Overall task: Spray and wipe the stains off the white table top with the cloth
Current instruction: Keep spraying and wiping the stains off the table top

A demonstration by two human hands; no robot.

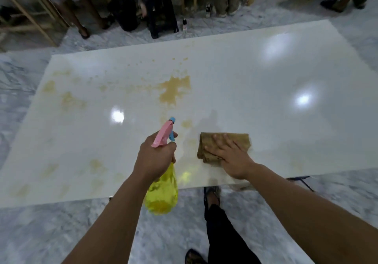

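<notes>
The white table top (pixel 255 83) fills the middle of the view. A large brown stain (pixel 176 89) sits near its centre, and fainter yellowish stains (pixel 67 98) spread over its left half and near edge. My left hand (pixel 155 157) grips a spray bottle (pixel 162 192) with a yellow body and pink-and-blue head, its nozzle pointing away over the table. My right hand (pixel 229 155) lies flat, fingers spread, on a folded brown cloth (pixel 242 141) pressed to the table near the front edge.
Grey marble floor (pixel 61 233) surrounds the table. My leg in black trousers (pixel 223 233) and feet are below the front edge. Beyond the far edge stand other people's legs (pixel 81 18), wooden frames (pixel 30 18) and small bottles (pixel 184 26) on the floor.
</notes>
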